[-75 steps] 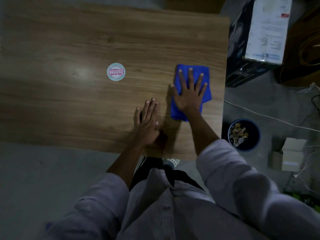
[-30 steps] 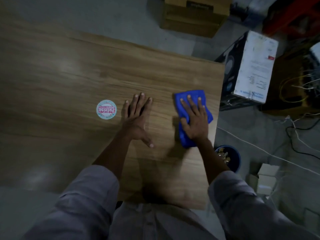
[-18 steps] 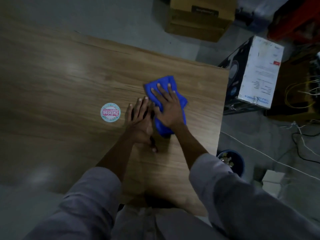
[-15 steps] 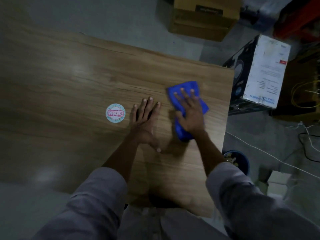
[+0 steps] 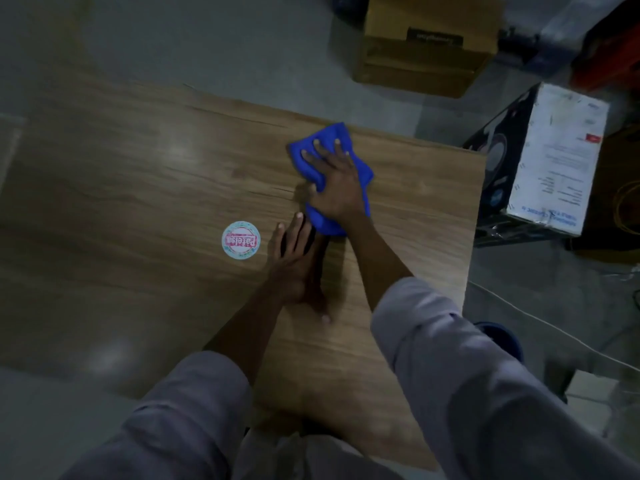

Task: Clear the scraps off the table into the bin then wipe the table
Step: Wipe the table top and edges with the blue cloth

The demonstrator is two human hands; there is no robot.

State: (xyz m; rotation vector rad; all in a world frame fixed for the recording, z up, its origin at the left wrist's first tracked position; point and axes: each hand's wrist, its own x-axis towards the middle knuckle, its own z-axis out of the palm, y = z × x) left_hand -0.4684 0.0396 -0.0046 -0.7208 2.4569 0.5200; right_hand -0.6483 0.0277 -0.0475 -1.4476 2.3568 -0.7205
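Observation:
My right hand [image 5: 334, 183] lies flat with spread fingers on a blue cloth [image 5: 330, 143], pressing it against the wooden table [image 5: 138, 188] close to the far edge. My left hand [image 5: 296, 263] rests palm down on the table just below the cloth, fingers straight and pointing away from me. The blue bin [image 5: 504, 339] stands on the floor off the table's right edge, mostly hidden behind my right sleeve.
A round white and pink sticker [image 5: 240, 240] sits on the table left of my left hand. On the floor are a brown cardboard box [image 5: 422, 46] beyond the table, a black and white box [image 5: 540, 164] to the right, and a white cable [image 5: 540, 323].
The cloth under my right hand slid left and farther away across the table, toward the far edge. My left hand stayed flat in about the same spot.

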